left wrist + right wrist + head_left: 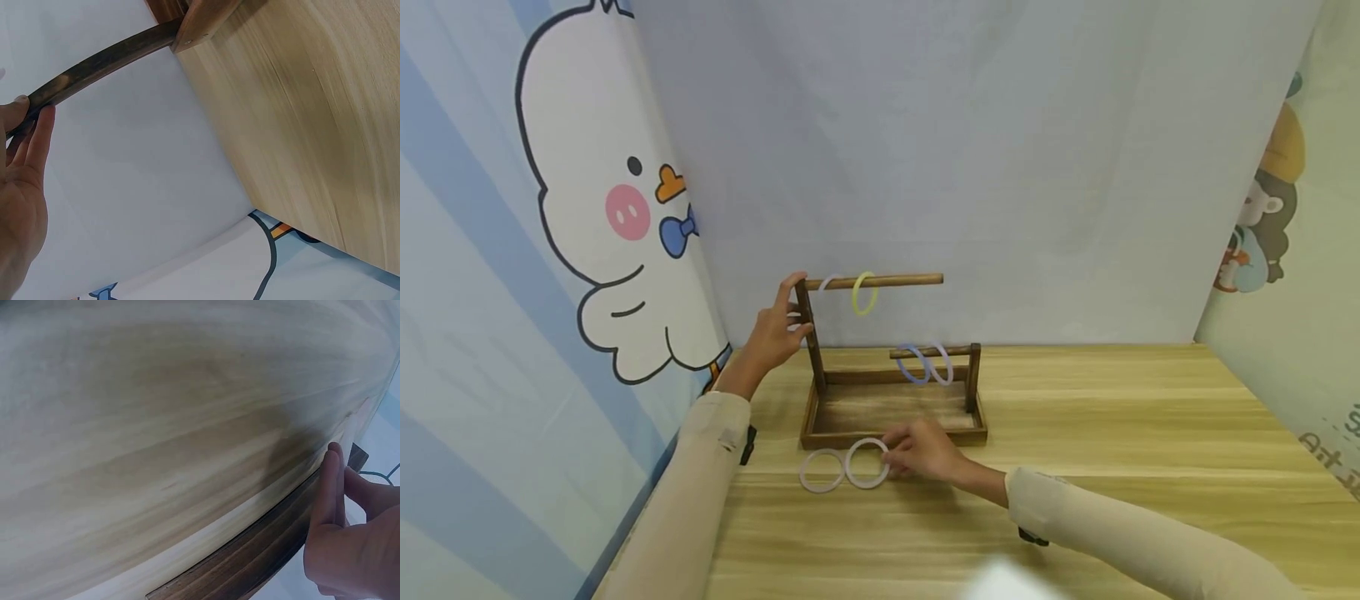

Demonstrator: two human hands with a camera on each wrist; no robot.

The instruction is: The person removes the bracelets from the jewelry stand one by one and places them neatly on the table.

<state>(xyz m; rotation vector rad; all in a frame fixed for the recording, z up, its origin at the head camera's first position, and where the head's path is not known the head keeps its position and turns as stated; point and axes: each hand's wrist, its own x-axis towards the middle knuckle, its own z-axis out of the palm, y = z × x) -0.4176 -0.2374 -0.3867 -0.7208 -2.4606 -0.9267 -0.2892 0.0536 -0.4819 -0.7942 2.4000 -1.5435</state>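
A brown wooden stand (891, 437) has a tray base, a tall left post (816, 358) and a shorter right post (973, 379), each with a sideways bar. My left hand (775, 333) grips the tall post near its top, thumb on one side and fingers on the other in the left wrist view (25, 187). In front of the tray, my right hand (923, 450) pinches the right edge of a pale ring (867, 486). A second pale ring (820, 490) lies on the table just left of it.
A yellow ring (855, 293) and a pale ring (827, 280) hang on the upper bar. The lower bar carries a blue ring (904, 369) and a lavender ring (948, 367). Behind the wood-grain table (1112, 417) hangs a grey-white curtain (985, 167).
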